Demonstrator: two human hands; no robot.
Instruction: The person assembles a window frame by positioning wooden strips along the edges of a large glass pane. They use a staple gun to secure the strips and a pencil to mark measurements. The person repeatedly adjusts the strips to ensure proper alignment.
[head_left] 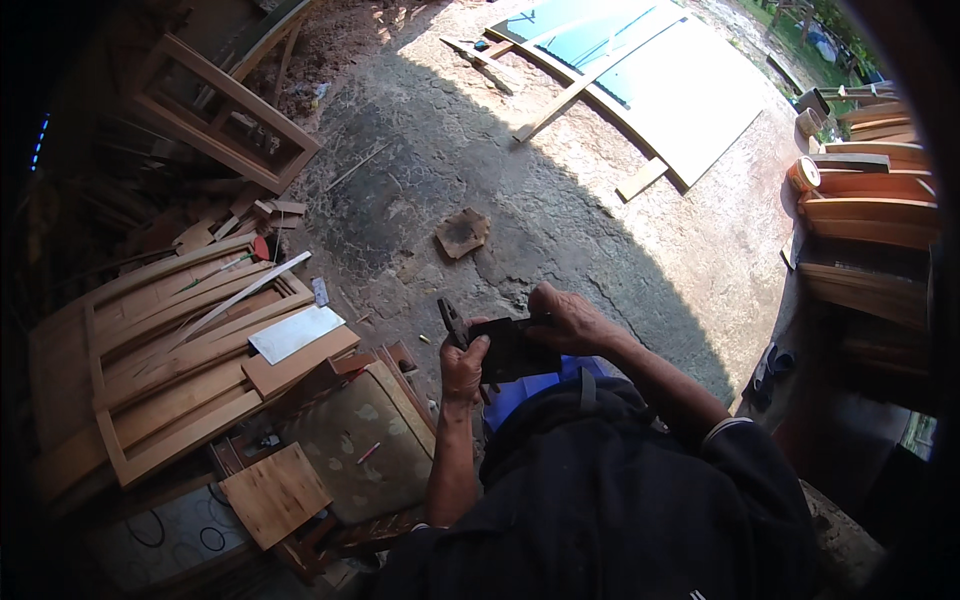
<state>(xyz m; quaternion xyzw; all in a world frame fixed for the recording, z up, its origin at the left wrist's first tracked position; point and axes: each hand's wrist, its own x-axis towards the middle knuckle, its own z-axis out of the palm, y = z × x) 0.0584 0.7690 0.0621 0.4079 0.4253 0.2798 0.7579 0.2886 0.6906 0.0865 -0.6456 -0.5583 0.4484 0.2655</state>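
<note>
In front of my body, my left hand [464,368] is closed round a black flat rectangular object [508,352], its thumb on the near left edge. A dark tool that looks like a pair of pliers [450,318] juts up and away from the same hand. My right hand [570,320] reaches in from the right, its fingers bent against the object's upper right corner. Those fingertips are partly hidden, and the object's exact kind is unclear. Blue cloth [525,388] shows just below the object.
Wooden frames [200,350] and a patterned cushion [355,440] lie at left. A brown lump [462,233] sits on the rough floor ahead. Farther off, a large panel [700,100] lies in sunlight. Curved wooden pieces [868,222] and an orange-and-white tub [803,174] line the right.
</note>
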